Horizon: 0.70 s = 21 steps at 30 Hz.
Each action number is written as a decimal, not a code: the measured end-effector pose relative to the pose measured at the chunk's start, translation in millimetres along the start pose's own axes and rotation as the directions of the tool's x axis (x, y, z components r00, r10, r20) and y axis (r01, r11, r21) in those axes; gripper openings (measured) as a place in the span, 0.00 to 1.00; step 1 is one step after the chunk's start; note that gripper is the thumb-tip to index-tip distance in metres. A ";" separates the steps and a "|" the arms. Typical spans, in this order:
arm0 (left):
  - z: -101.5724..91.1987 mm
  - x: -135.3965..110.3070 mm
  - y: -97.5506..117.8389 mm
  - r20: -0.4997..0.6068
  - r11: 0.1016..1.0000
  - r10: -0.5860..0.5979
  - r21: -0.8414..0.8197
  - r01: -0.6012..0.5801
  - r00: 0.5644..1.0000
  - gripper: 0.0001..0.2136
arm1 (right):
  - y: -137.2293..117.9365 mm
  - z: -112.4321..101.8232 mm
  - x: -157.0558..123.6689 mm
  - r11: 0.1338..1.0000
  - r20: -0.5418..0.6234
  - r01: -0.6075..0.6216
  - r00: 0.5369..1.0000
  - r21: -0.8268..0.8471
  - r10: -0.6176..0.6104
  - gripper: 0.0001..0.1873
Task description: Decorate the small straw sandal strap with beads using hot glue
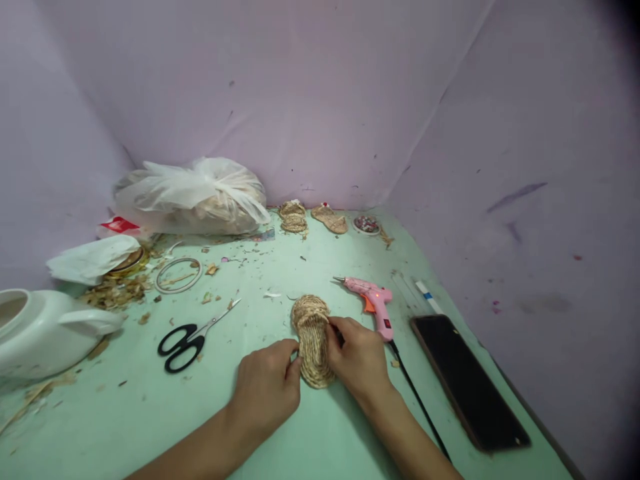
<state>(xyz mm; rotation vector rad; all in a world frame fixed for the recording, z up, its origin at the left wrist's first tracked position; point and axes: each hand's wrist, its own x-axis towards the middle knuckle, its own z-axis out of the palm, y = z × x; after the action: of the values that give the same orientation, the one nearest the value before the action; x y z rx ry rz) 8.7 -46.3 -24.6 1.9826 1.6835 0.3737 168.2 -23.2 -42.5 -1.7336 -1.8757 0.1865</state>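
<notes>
A small slipper (315, 357) of coiled, braided straw lies on the green tabletop, its rounded toe end pointing away from me. My left hand (270, 380) is closed, with thumb and forefinger pinching the slipper's left edge near the middle. On the opposite side my right hand (357, 353) pinches the edge where the straw strap (311, 312) meets the sole. Fingertips partly hide both edges. Just beyond my right hand lies a pink glue gun (370, 297), its nozzle pointing left and a small orange light glowing. Black-handled scissors (193, 341) rest left of my left hand.
A phone (470, 380) lies at the right, beside the glue gun's black cord (420, 407). Two finished-looking straw slippers (329, 219) and a dish of beads (367, 225) stand by the back wall. Leftward are a tape ring (179, 275), white pot (45, 333), plastic bag (200, 197) and scraps.
</notes>
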 end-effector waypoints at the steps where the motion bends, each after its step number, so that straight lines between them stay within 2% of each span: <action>1: 0.8 0.1 -0.8 -0.001 1.000 0.007 0.001 -0.007 1.000 0.10 | 1.2 2.1 0.0 1.000 -0.009 -0.002 1.000 0.008 0.002 0.13; 6: 3.4 1.0 -5.4 -0.012 0.999 0.020 -0.033 -0.021 1.000 0.10 | 4.9 5.6 -0.8 0.998 -0.029 -0.024 0.999 0.060 0.026 0.14; 11: -2.1 10.9 -6.8 -0.001 0.964 -0.050 -0.262 0.048 0.999 0.09 | 3.5 -4.5 -3.7 0.990 0.012 -0.047 0.999 0.136 0.046 0.11; 13: -3.9 15.7 -5.6 0.011 0.950 -0.074 -0.302 0.074 0.997 0.08 | 3.1 -6.0 -4.0 0.985 0.032 -0.070 0.997 0.155 0.066 0.10; 15: -3.9 17.8 -3.3 0.021 0.969 -0.073 -0.233 0.076 0.997 0.07 | 3.3 -5.2 -3.7 0.982 0.047 -0.106 0.994 0.155 0.100 0.09; 19: -1.2 14.5 2.5 0.014 0.999 -0.033 0.012 0.033 0.999 0.06 | 4.1 -4.6 -3.2 0.973 0.076 -0.208 0.977 0.101 0.201 0.10; 21: -0.5 12.5 4.9 0.015 0.996 -0.025 0.082 0.024 1.000 0.06 | 4.2 -7.8 -2.7 0.971 0.123 -0.218 0.971 0.099 0.205 0.12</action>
<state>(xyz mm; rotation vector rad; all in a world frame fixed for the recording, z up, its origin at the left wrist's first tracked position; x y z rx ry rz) 14.9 -34.5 -23.0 2.0156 1.7366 0.2836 175.7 -27.3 -38.9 -1.8773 -1.7182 0.4720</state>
